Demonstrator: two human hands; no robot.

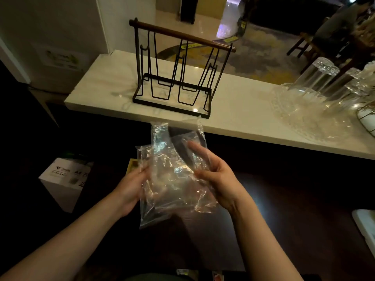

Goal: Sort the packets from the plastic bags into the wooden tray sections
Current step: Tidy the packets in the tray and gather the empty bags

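**Holding the clear bag between both hands, mouth pointing away**

I see the plastic bag (174, 175) held upright in front of me, long axis running from my body toward the marble counter (253, 118). My left hand (129, 189) pinches its left edge; my right hand (215, 179) grips the right side, fingers (197, 149) spread behind the film. Both hands are equally near. I cannot tell whether packets remain inside. No wooden tray is in view. A wire rack (174, 78) and glassware (324, 78) stand beyond on the counter, a white box (65, 179) to the lower left.
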